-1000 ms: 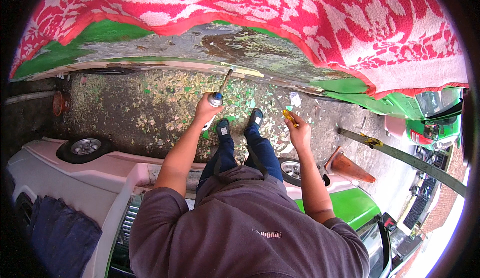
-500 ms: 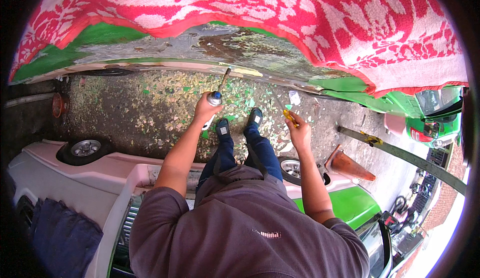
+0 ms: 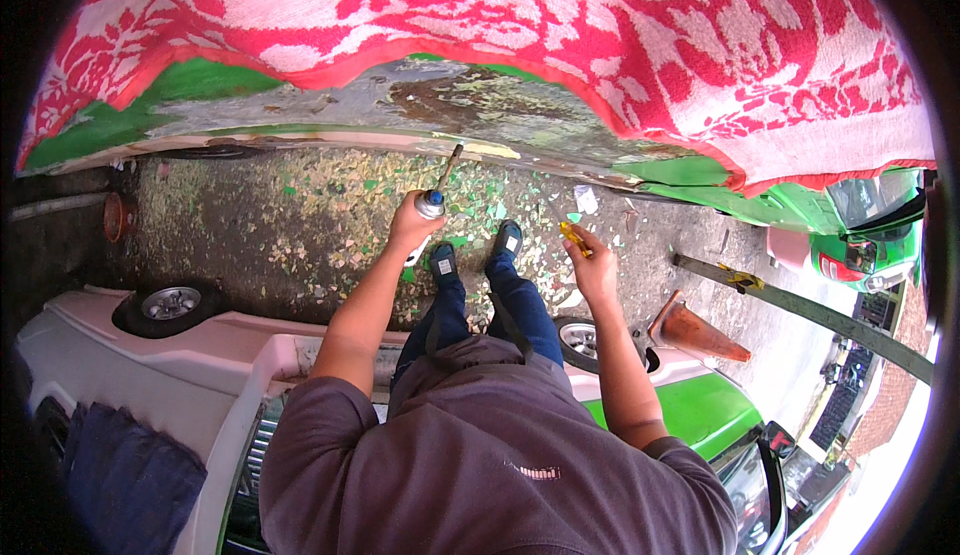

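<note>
Gripping a canister [image 3: 429, 208] with my left hand [image 3: 407, 228], I have my fingers wrapped round its body, its blue fitting uppermost and a metal tube [image 3: 452, 167] rising from it toward the lower edge of the worn car panel [image 3: 345, 107]; whether the tip touches that edge I cannot tell. My right hand [image 3: 597, 271], curled in a snug pinch, has hold of the yellow handle of a slim tool [image 3: 574, 239], whose thin shaft points up and to the left, well apart from the canister. Compared with half a second ago, both grips are the same, and the tool sits slightly further left in my view. The panel and the red-and-white towel [image 3: 480, 15] draped over it show a little lower, the red hem dipping nearer the tube, while my shoes [image 3: 443, 265] and the white scrap [image 3: 586, 198] on the floor [image 3: 225, 255] have also slid down slightly, so much of this looks like my head shifting. Pale and green flakes [image 3: 345, 210] lie scattered around my feet as before. The orange cone [image 3: 697, 328] stays tipped over to my right, near the long bar [image 3: 810, 313].
</note>
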Tool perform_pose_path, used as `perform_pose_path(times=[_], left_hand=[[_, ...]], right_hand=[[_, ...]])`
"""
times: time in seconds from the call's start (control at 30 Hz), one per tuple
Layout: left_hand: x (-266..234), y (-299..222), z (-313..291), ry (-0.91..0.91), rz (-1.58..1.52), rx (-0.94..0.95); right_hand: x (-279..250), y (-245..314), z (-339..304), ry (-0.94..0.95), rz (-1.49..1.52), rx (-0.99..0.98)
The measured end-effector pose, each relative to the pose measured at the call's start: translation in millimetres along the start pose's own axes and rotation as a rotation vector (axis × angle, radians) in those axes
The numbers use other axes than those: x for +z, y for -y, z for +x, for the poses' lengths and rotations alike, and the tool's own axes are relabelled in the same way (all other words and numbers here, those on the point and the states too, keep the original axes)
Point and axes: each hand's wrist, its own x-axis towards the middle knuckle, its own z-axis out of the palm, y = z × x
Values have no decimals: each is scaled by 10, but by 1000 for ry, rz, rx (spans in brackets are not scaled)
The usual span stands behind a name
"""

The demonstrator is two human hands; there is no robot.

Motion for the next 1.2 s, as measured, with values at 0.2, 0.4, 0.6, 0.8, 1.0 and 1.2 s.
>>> perform_pose_path(times=[0.2,0.4,0.6,0.8,1.0,1.2], left_hand=[[50,112,12,-11,28,-18],[92,131,27,26,29,-68],[122,86,-14,11,35,-28],[73,-25,-61,5,40,4],[11,54,-13,-3,-21,-27],[-47,13,-40,-51,56,74]], right_hand=[[50,-9,-12,-10,42,-30],[92,-10,-16,14,63,0],[127,55,-11,27,86,-1],[166,-35,-129,-17,109,13],[228,-183,-310,-65,154,47],[198,-176,-453,-63,146,81]])
